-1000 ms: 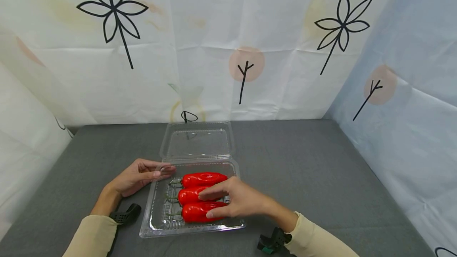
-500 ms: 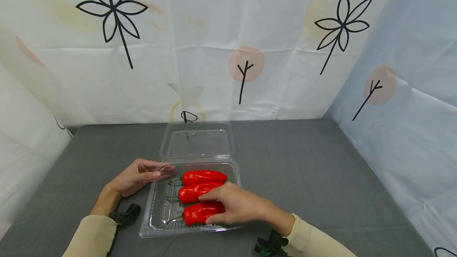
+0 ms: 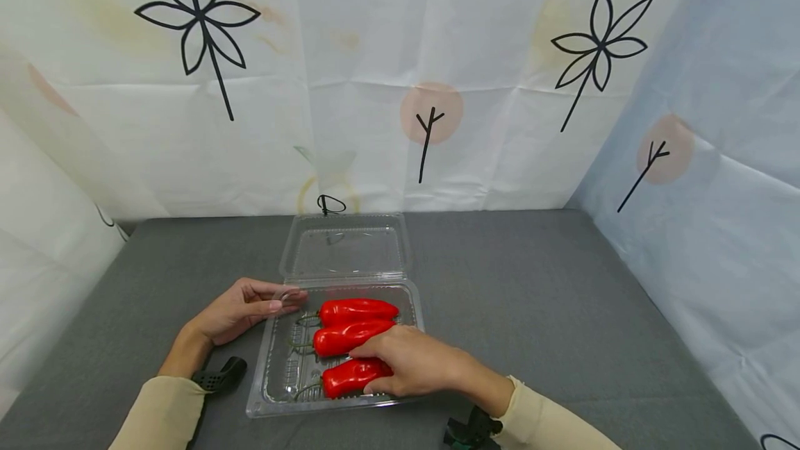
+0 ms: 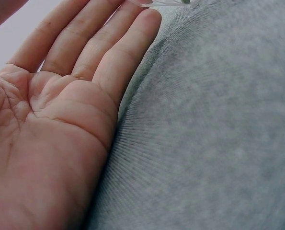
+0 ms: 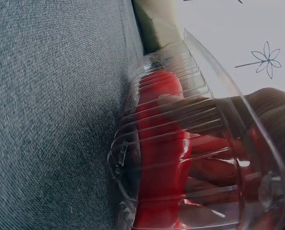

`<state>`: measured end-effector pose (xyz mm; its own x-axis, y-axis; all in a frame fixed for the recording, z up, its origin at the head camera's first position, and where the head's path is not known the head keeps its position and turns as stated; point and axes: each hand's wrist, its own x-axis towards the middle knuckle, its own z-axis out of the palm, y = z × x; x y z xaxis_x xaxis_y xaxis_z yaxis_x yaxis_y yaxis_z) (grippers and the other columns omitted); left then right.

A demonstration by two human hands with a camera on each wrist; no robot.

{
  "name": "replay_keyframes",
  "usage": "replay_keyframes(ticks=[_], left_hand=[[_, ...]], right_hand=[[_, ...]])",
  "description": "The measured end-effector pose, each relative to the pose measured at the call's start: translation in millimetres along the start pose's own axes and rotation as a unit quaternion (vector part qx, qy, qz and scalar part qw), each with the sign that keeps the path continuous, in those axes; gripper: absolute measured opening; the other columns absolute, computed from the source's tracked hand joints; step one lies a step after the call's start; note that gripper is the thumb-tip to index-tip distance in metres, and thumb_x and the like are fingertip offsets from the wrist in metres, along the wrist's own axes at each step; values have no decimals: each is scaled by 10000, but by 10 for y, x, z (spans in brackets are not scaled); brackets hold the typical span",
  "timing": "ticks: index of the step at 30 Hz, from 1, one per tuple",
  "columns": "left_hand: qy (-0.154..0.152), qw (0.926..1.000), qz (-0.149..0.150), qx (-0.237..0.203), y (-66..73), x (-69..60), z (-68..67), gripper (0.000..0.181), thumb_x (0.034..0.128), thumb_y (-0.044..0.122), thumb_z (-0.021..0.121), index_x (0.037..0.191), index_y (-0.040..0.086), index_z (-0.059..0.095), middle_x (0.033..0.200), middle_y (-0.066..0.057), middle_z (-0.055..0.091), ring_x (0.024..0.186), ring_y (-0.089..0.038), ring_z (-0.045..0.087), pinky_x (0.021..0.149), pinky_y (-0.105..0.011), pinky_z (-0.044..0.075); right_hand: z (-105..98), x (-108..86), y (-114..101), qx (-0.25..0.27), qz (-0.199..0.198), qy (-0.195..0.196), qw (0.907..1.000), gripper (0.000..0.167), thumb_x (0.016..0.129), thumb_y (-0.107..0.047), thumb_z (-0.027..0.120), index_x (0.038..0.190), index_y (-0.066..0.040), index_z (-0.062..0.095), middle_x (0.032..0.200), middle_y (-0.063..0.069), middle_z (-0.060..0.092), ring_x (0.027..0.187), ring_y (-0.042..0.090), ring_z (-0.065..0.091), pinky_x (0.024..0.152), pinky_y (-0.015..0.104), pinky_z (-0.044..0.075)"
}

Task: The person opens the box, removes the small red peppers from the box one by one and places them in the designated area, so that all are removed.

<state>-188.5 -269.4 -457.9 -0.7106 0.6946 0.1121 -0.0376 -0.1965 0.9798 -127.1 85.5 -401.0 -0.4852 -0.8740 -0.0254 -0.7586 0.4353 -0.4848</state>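
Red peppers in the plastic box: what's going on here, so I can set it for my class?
A person has three red peppers inside a clear plastic box, its lid open at the far side. The right hand has the nearest pepper in its grip, inside the box. The left hand is at the box's far left corner.

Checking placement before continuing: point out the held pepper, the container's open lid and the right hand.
Held pepper (image 3: 353, 376), head view, middle of its red body
Open lid (image 3: 351, 250), head view, its clear panel
Right hand (image 3: 417, 364), head view, back of the hand
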Motion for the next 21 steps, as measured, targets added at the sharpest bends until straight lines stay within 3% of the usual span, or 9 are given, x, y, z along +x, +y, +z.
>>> replay_keyframes(ticks=[9,14,21], left_hand=[[-9,10000,13,-6,1,1,-1,375,1010,-115,473,1379,-125,539,1363,-181,620,1302,-244,579,1080,-365,461],[27,10000,18,-18,-7,3,-5,376,1009,-114,475,1378,-113,550,1357,-175,627,1298,-247,583,1078,-366,465],[16,10000,44,-18,-11,2,-7,377,1007,-119,476,1377,-119,546,1360,-190,621,1302,-250,579,1081,-372,463]], right_hand=[[2,-17,2,180,-150,183,9996,452,889,-258,799,1316,-152,692,1257,-80,692,1157,33,619,1018,248,491],[-15,-30,11,670,-226,433,9966,458,908,-262,776,1336,-132,678,1298,-61,674,1225,59,587,1067,276,460],[-109,-65,14,1608,-464,1311,9771,458,890,-227,801,1315,-97,690,1263,6,697,1184,110,616,1004,286,515]])
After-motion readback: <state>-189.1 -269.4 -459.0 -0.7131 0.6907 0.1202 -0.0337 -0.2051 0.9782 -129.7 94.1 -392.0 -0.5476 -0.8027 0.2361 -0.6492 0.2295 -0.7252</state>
